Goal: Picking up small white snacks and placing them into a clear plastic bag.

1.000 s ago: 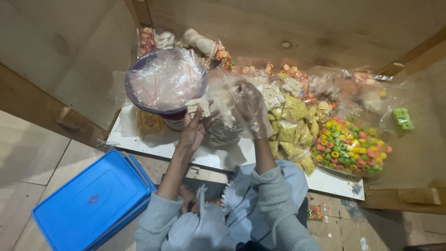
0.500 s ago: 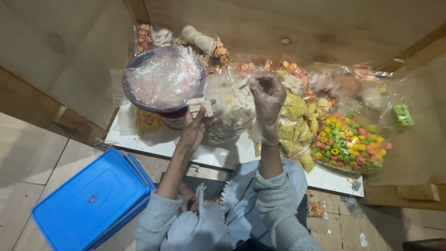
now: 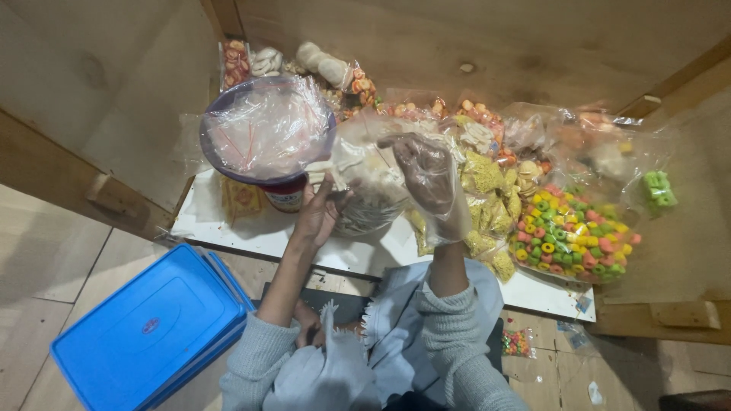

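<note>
Left hand cups the clear bag from below; gloved right hand pinches its top, directly above.

On the white board a bowl sits at the left on top of a jar. Just right of it, the left hand and the gloved right hand meet at a snack bag between them. Further right lies a bag of cereal rings, more bags behind along the wall. A lidded box rests on the floor, left of the person.
</note>
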